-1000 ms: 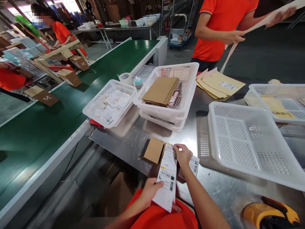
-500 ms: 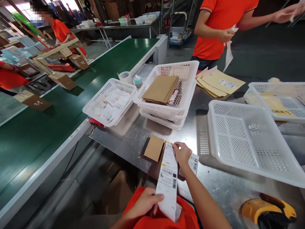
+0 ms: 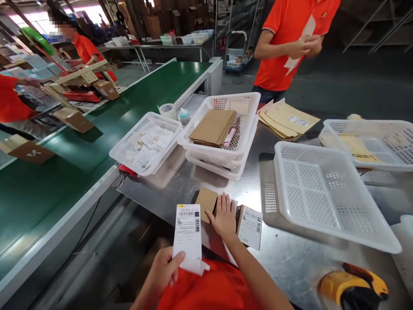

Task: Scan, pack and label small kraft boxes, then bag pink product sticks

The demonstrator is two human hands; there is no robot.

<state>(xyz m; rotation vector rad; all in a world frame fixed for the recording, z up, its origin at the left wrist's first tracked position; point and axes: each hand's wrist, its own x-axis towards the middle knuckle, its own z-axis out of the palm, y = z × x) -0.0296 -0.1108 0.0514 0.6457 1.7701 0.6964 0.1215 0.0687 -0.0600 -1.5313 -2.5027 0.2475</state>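
Between the thumb and fingers of my left hand [image 3: 167, 266] is a strip of printed shipping labels [image 3: 187, 230], held up over my lap. My right hand [image 3: 224, 219] lies flat, fingers spread, on a small parcel with a white label, most of it hidden under the palm. Left of that hand is a plain brown cardboard parcel [image 3: 206, 201]. To its right sits another small brown parcel bearing a white barcode label [image 3: 251, 226]. All of these lie near the front edge of the metal table [image 3: 274, 258].
Stacked white baskets hold brown cardboard mailers [image 3: 213, 127]; a basket of papers [image 3: 146, 144] stands beside the green conveyor [image 3: 135, 107]. At right are a white basket [image 3: 322, 189], yellow envelopes [image 3: 290, 118] and a yellow-black device [image 3: 353, 286]. A co-worker [image 3: 290, 43] stands across the table.
The label strip has separated at the parcel; my left hand has carried its part leftward. My right hand has gone from pinching the strip to lying flat on the parcel.
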